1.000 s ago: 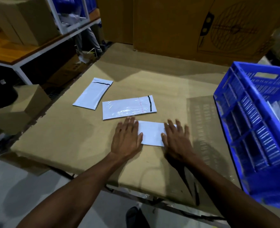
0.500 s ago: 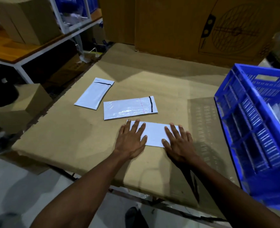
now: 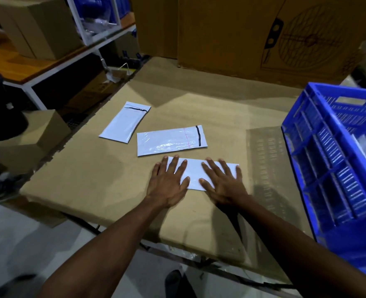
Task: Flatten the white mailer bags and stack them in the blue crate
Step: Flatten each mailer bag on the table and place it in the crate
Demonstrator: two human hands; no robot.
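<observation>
Pressing with both palms, I keep my left hand (image 3: 169,182) and right hand (image 3: 221,183) spread flat, gripping nothing, on the nearest mailer bag (image 3: 196,172) at frame centre, I think to smooth it before stacking in the blue crate (image 3: 328,151) at the right edge.

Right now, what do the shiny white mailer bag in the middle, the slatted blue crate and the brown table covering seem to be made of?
Shiny white mailer bag: thin glossy plastic film, judging by its wrinkled highlights. Slatted blue crate: moulded rigid plastic with ribbed, vented walls. Brown table covering: looks like matte corrugated cardboard with a ragged left edge, though that is uncertain.
</observation>
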